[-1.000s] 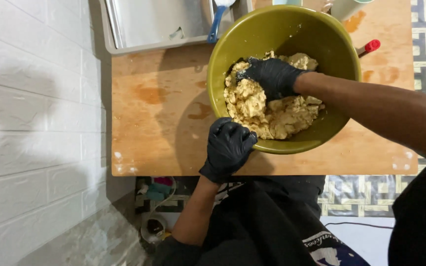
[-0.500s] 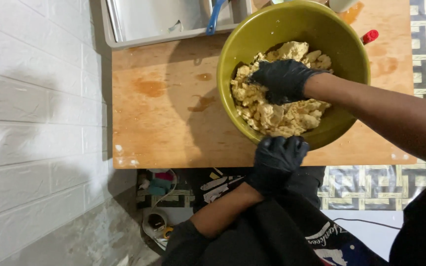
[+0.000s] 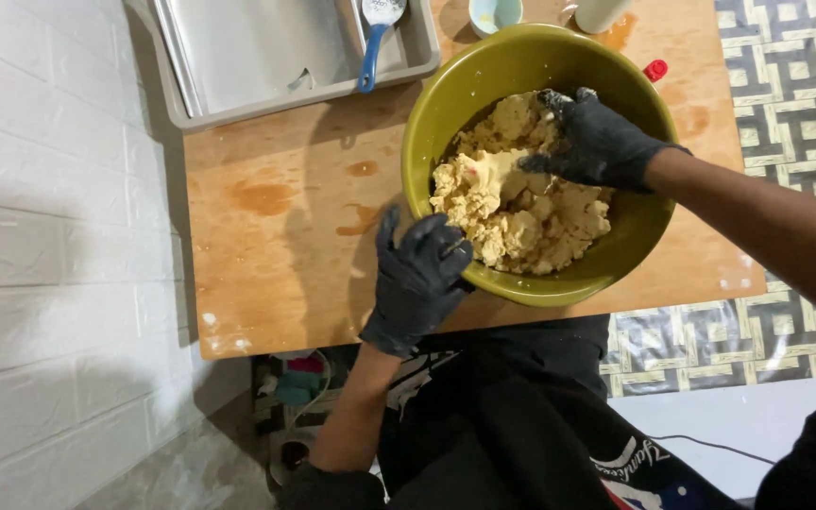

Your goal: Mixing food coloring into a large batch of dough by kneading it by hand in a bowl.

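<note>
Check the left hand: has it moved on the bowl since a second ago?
Yes. The left hand left the bowl's near rim half a second ago, then returned to the rim's left side beside the dough.

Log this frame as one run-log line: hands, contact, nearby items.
left hand: grips bowl rim | right hand: in bowl, on dough | bowl: olive green, on wooden table | behind: grey tray, blue-handled spoon
</note>
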